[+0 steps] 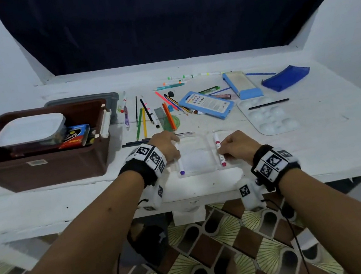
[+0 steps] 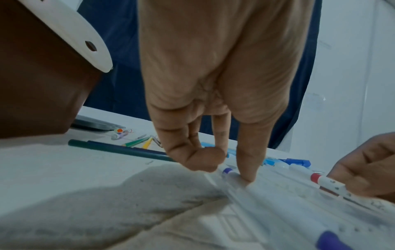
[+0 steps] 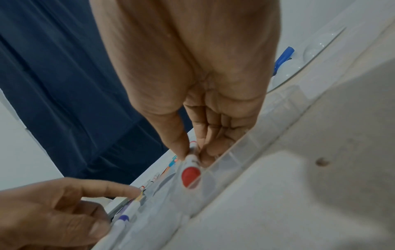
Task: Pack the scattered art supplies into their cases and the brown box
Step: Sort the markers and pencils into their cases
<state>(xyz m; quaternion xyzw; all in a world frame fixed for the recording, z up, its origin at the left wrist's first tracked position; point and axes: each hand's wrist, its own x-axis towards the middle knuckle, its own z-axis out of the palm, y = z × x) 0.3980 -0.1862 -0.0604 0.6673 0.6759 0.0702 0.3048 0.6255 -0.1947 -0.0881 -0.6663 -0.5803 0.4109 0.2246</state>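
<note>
A clear plastic marker case lies open at the table's front edge. My left hand holds a purple-capped marker along the case's left side. Thumb and forefinger tips are on the marker and the other fingers are curled. My right hand pinches a red-capped marker at the case's right side, thumb against fingers, with the red cap pointing back at my wrist. The brown box stands to the left.
The brown box holds a white tub and a coloured pack; a grey lid lies behind. Pencils, a blue case, a white palette, a blue pouch and markers lie scattered beyond.
</note>
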